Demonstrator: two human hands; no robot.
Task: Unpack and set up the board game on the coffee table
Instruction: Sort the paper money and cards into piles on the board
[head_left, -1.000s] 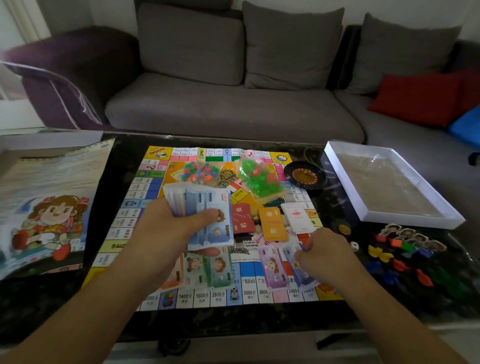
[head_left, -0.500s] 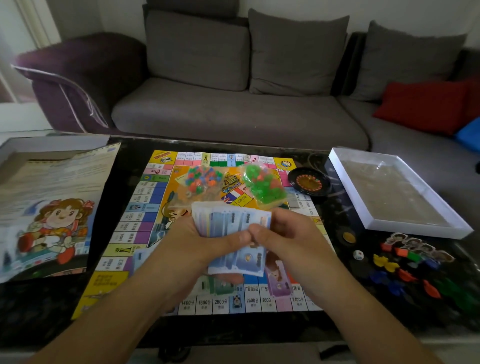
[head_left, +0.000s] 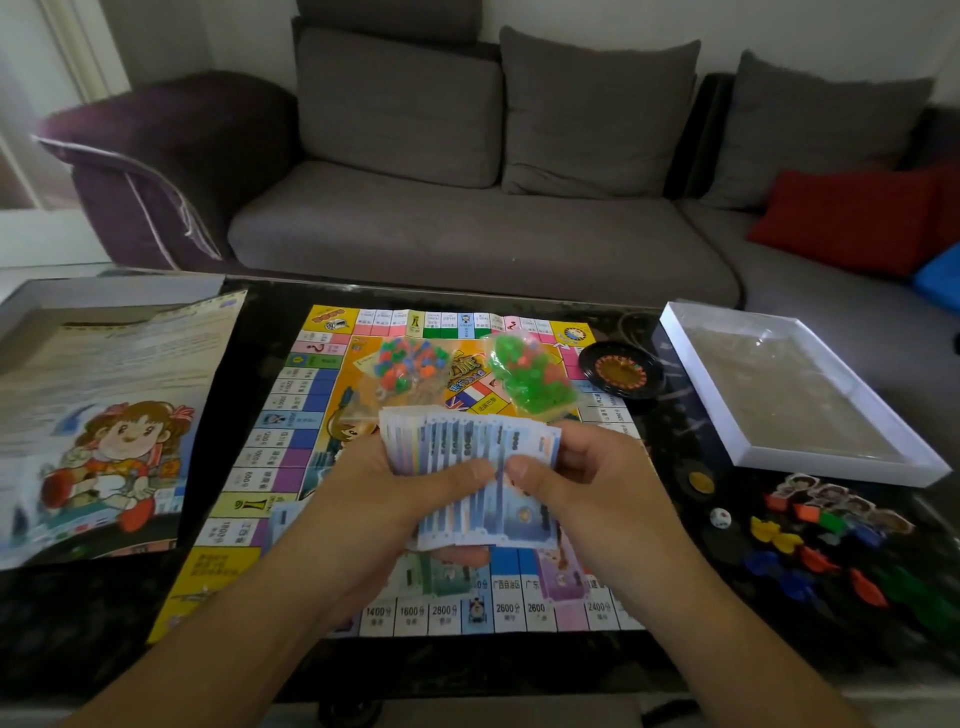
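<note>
A person's two hands hold a fanned stack of blue play money (head_left: 470, 473) above the near middle of a colourful game board (head_left: 311, 467) spread flat on a dark surface (head_left: 675, 654). The left hand (head_left: 387, 499) has its grip closed around the stack, thumb on top. The right hand (head_left: 582, 483) pinches the stack's right side with thumb and fingers. Toward the board's far edge lie two clear bags of small plastic pieces, one mixed colours (head_left: 410, 364), one mostly green (head_left: 530, 376). A small black roulette wheel (head_left: 621, 371) sits at the board's far right corner. A white box tray (head_left: 800, 457) lies by the surface's right edge, with coloured pawns (head_left: 821, 540) and a white die (head_left: 720, 517) nearer. A cartoon box lid (head_left: 104, 441) lies at the left edge.
</note>
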